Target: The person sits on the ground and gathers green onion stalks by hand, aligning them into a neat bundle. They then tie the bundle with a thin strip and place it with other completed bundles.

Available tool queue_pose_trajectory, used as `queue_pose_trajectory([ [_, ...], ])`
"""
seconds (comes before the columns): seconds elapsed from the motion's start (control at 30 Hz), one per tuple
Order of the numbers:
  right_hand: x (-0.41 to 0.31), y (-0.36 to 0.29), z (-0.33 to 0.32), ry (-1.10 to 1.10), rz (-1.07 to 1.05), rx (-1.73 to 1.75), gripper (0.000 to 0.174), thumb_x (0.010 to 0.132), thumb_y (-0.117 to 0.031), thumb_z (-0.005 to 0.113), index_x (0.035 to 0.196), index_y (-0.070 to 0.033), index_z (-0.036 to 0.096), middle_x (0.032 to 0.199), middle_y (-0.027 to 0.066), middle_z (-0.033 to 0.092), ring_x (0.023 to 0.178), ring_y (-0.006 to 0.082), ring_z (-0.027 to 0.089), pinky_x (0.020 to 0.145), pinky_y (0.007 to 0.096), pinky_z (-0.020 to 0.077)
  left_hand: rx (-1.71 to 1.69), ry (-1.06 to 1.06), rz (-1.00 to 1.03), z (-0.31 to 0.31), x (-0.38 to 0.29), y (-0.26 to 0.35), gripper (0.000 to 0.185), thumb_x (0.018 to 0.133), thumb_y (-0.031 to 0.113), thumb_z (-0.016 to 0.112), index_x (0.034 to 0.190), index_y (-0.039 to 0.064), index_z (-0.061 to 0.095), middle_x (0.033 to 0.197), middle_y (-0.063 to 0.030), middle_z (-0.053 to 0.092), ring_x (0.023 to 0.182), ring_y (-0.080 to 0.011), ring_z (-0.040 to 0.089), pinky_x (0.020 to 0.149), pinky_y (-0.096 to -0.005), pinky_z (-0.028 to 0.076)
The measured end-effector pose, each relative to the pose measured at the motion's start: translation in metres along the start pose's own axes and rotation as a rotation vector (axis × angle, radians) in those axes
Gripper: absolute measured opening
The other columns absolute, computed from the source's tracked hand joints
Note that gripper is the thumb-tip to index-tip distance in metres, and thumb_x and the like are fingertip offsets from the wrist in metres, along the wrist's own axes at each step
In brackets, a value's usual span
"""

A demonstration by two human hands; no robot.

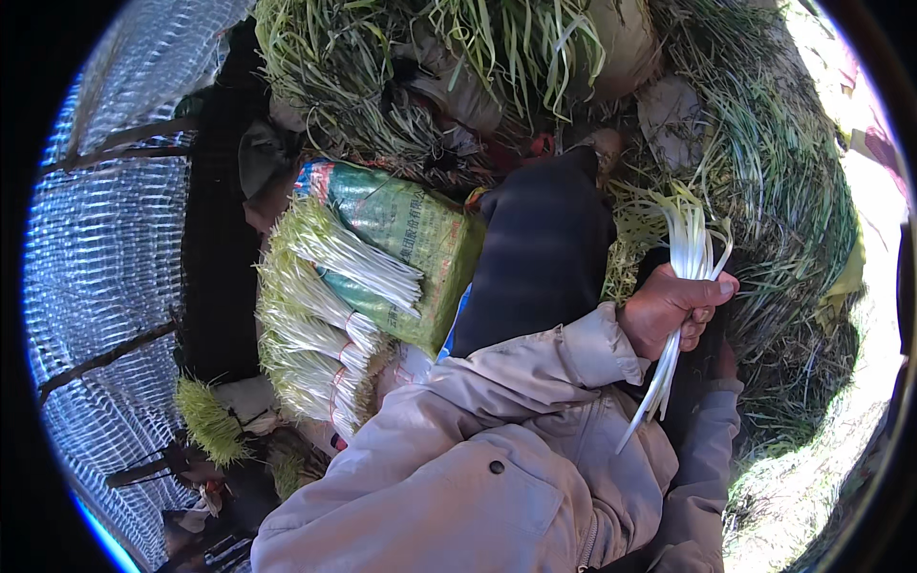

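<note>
My left hand [670, 311] is closed around a small bunch of pale garlic chives or similar stalks [690, 247]. Their leafy tops point up and the white ends hang below the fist. Only a sliver of my right hand [726, 360] shows at its sleeve cuff, behind and to the right of my left hand; its fingers are hidden. Left of my dark-trousered leg, a loose bundle of white stalks [369, 268] lies on a green printed woven sack [437, 251]. Beside it lie several bundles [315, 336], some tied with red bands.
A large heap of green leafy stalks [781, 215] is on the right, and more [344, 93] lie at the top. At the left are mesh netting [114, 265] and poles [107, 358]. A small yellow-green bundle [211, 422] lies at the lower left.
</note>
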State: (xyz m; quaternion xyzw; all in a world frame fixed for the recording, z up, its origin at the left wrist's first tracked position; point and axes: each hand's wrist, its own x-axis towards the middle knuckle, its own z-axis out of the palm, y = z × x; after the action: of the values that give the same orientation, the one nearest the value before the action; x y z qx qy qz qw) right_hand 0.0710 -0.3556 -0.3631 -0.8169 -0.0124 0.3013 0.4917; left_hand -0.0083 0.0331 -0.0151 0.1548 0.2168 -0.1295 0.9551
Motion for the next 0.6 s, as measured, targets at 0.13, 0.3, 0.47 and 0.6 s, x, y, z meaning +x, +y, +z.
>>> queue_pose_trajectory([
  [0.13,-0.002,-0.111,-0.001,0.048,0.179,0.572,0.021,0.106,-0.032,0.058,0.105,-0.011,0.063,0.084,-0.0014,0.059,0.071,0.0095,0.055,0.061,0.0264,0.044,0.084,0.04,0.201,-0.003,0.003,-0.003,0.017,0.094,0.02,0.075,0.095,0.006,0.066,0.065,0.001,0.055,0.043,-0.0069,0.046,0.039,-0.0252,0.036],
  [0.3,-0.086,-0.275,0.006,-0.006,-0.026,0.645,0.013,0.104,-0.023,0.062,0.103,-0.011,0.059,0.085,0.0,0.059,0.068,0.0098,0.054,0.057,0.0237,0.0424,0.232,0.124,0.347,-0.007,0.005,-0.004,0.012,0.091,0.015,0.074,0.087,0.005,0.068,0.069,-0.0032,0.066,0.044,-0.0075,0.049,0.04,-0.025,0.037],
  [0.47,-0.139,-0.351,0.042,-0.001,-0.246,0.49,0.01,0.102,-0.015,0.063,0.1,-0.009,0.056,0.087,0.0014,0.06,0.067,0.0079,0.052,0.055,0.022,0.042,0.247,0.119,0.447,-0.003,0.007,-0.006,0.007,0.087,0.006,0.074,0.085,0.002,0.069,0.072,-0.0027,0.068,0.048,-0.0062,0.052,0.041,-0.0237,0.038],
  [0.6,-0.147,-0.365,0.063,0.11,-0.189,0.308,0.01,0.099,-0.008,0.064,0.096,-0.008,0.055,0.088,0.0007,0.059,0.071,0.0046,0.051,0.056,0.0203,0.0426,0.333,0.21,0.392,-0.001,0.002,-0.003,0.011,0.083,0.008,0.077,0.088,0.001,0.07,0.071,-0.0023,0.067,0.047,-0.0069,0.052,0.041,-0.024,0.04],
])
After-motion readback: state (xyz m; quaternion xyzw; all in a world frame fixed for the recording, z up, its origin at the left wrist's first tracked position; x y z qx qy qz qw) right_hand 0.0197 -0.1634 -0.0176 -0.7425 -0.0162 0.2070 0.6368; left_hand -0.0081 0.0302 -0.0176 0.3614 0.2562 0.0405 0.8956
